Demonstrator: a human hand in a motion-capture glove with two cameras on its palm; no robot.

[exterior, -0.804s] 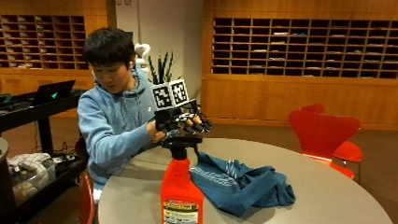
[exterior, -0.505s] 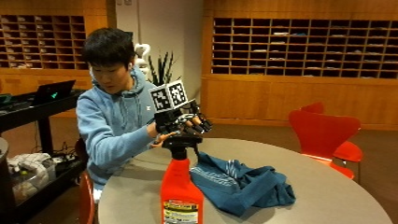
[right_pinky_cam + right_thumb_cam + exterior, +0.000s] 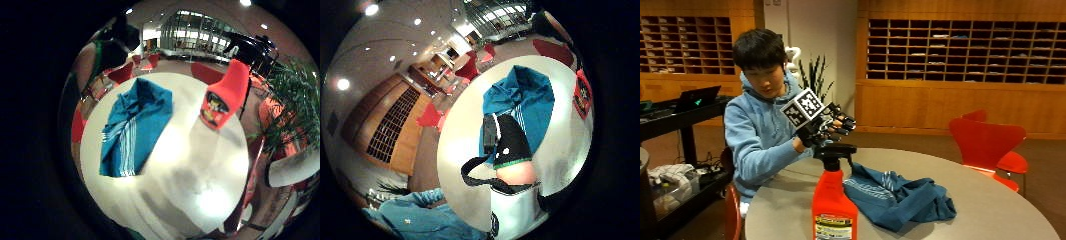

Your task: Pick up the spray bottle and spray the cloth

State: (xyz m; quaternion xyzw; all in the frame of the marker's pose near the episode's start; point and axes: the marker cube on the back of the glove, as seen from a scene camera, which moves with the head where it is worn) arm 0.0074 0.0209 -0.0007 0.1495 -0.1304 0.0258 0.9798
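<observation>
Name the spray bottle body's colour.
Red, on the spray bottle; clearest in the outside view.

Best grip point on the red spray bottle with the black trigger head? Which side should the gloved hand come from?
Probably the narrow neck just under the black trigger head of the red spray bottle. It stands upright on the round grey table, and the body widens below. The gloved right hand hovers above and behind the head, fingers loosely spread, so descending from the person's side suits, away from the blue cloth alongside.
</observation>
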